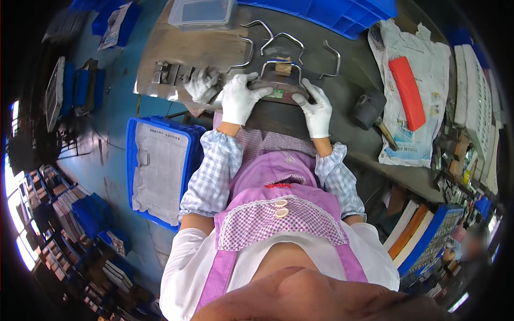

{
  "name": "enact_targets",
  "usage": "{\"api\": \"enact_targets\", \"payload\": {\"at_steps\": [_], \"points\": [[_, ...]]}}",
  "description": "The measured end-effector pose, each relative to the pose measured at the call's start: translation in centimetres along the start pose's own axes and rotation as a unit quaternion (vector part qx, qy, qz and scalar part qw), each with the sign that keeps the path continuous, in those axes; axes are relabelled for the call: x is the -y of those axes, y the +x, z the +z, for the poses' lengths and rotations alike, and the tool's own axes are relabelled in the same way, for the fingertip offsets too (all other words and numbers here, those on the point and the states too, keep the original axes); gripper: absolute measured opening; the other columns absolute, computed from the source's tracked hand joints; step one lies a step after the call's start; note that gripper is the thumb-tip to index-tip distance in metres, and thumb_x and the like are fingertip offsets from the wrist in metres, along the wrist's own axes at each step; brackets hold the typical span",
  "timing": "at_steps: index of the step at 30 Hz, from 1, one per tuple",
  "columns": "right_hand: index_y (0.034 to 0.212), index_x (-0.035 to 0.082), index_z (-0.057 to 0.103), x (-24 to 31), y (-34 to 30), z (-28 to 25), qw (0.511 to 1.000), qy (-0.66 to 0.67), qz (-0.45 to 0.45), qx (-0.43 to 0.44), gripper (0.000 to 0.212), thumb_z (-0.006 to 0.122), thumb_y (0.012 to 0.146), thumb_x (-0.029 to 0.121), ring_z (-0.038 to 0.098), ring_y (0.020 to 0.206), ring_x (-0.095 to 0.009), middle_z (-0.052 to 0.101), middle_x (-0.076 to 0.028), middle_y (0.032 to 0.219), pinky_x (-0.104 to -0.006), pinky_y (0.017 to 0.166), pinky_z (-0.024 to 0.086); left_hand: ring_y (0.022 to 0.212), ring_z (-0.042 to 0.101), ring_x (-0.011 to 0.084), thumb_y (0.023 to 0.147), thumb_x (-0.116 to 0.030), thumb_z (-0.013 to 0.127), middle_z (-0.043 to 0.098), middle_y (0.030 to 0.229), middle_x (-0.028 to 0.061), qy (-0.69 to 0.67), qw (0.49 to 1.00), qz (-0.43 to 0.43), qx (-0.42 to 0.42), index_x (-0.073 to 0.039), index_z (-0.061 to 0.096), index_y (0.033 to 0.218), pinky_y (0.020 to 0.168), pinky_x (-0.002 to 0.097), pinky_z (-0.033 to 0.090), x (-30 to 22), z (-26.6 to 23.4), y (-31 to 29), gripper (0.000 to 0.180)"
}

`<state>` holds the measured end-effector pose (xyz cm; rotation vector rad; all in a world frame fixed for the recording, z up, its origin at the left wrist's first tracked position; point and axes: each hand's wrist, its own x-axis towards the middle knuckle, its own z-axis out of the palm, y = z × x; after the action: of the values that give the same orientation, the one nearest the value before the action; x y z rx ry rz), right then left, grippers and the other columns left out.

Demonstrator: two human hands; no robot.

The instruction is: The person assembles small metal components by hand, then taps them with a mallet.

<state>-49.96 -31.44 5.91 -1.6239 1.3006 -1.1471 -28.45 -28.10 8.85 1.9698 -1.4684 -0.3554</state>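
Observation:
A bent metal rod (282,62), shiny and arched, stands across a dark curved block (278,85) with a green label at the near edge of the workbench. My left hand (238,100), in a white glove, closes on the rod's left end, its thumb lying against the block. At the opposite end my right hand (316,111), gloved too, pinches the rod between thumb and fingers. Where the rod's ends meet the block is covered by my fingers. Several similar bent rods, one of them a loose rod (337,59), lie just beyond. An empty white glove (202,85) rests left of my left hand.
A metal fixture (170,73) sits at the bench's left. Behind are a clear plastic box (201,13) and a blue crate (326,13). To the right lie a black-headed mallet (369,108) and a red block (407,93) on a white sack (388,48). A blue bin (131,160) stands at lower left.

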Motion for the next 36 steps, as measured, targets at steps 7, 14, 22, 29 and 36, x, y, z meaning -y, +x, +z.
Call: {"api": "enact_targets", "payload": {"at_steps": [7, 14, 22, 29, 36], "points": [[0.127, 0.006, 0.071, 0.5, 0.4, -0.6, 0.998, 0.026, 0.051, 0.014, 0.052, 0.086, 0.081, 0.028, 0.067, 0.102, -0.024, 0.071, -0.011, 0.112, -0.0353, 0.092, 0.052, 0.092, 0.069, 0.0349, 0.070, -0.049, 0.086, 0.071, 0.095, 0.0175, -0.035, 0.997, -0.051, 0.039, -0.001, 0.073, 0.095, 0.083, 0.0426, 0.053, -0.7, -0.4, 1.3, 0.056], [0.115, 0.010, 0.071, 0.4, -2.3, -1.3, 0.907, -0.337, -0.252, -0.002, 0.050, 0.082, 0.070, 0.028, 0.065, 0.086, -0.025, 0.067, -0.007, 0.129, -0.0372, 0.069, 0.049, 0.111, 0.065, 0.0343, 0.052, -0.019, 0.094, 0.070, 0.119, 0.0131, -0.174, 0.984, -0.024, 0.001, -0.005, 0.067, 0.125, 0.097, 0.0410, 0.052, 1.3, 1.4, -4.1, 0.079], [0.123, 0.007, 0.070, 5.0, -0.1, -1.8, 0.989, -0.102, -0.106, 0.011, 0.051, 0.084, 0.074, 0.011, 0.066, 0.090, -0.023, 0.068, -0.010, 0.118, -0.0342, 0.083, 0.054, 0.121, 0.062, 0.0333, 0.078, -0.022, 0.083, 0.065, 0.132, 0.0148, -0.124, 0.991, 0.029, -0.035, -0.004, 0.064, 0.123, 0.102, 0.0427, 0.049, 1.8, 0.4, -4.1, 0.052], [0.111, 0.005, 0.074, 9.7, 2.4, -0.7, 0.983, 0.032, -0.167, 0.065, 0.041, 0.064, 0.073, -0.008, 0.066, 0.076, -0.018, 0.070, -0.009, 0.091, -0.0329, 0.070, 0.052, 0.106, 0.062, 0.0343, 0.082, -0.032, 0.079, 0.067, 0.109, 0.0114, 0.017, 0.959, 0.281, -0.020, -0.009, 0.068, 0.117, 0.094, 0.0405, 0.050, -6.5, -5.8, 0.7, 0.043], [0.126, 0.003, 0.068, 6.0, 2.4, -11.8, 0.983, -0.137, -0.117, -0.034, 0.040, 0.066, 0.085, -0.001, 0.069, 0.102, -0.027, 0.069, -0.016, 0.121, -0.0360, 0.091, 0.054, 0.088, 0.071, 0.0340, 0.084, -0.043, 0.075, 0.075, 0.095, 0.0143, 0.042, 0.998, -0.027, -0.032, -0.008, 0.078, 0.095, 0.076, 0.0450, 0.055, -0.9, -6.3, 9.7, 0.037]]}}
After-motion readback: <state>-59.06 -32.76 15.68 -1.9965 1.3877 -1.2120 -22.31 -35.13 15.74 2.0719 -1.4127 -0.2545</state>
